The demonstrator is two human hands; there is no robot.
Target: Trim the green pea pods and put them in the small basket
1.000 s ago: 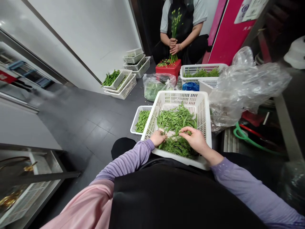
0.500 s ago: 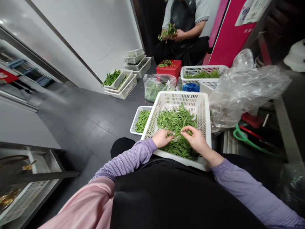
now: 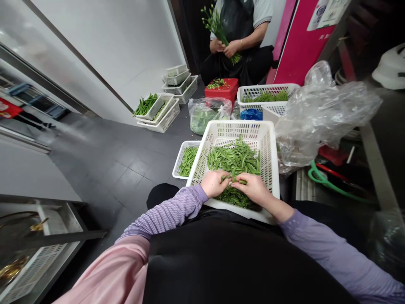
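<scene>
A large white slotted basket (image 3: pixel 268 169) rests at my lap. Flat green pea pods (image 3: pixel 234 157) lie in its middle, and a darker heap of green trimmings (image 3: pixel 236 197) is at the near end. Over the basket, my left hand (image 3: pixel 215 183) is closed in a pinch on a green pod. My right hand (image 3: pixel 251 187) is pinched on green pods too, its fingertips nearly touching the left ones. The small ends between the fingers are partly hidden.
A small white basket of pods (image 3: pixel 187 162) is at the left. Beyond are a plastic bag of greens (image 3: pixel 205 118), a red stool (image 3: pixel 234 89), stacked baskets (image 3: pixel 177 78) and a person's hands (image 3: pixel 226 47) holding long green stems. Clear plastic bags (image 3: pixel 325 109) bulge at the right.
My right hand has moved left and slightly down, closer to my left hand. Across from me, the person's green bunch is now raised and upright. The view has shifted slightly.
</scene>
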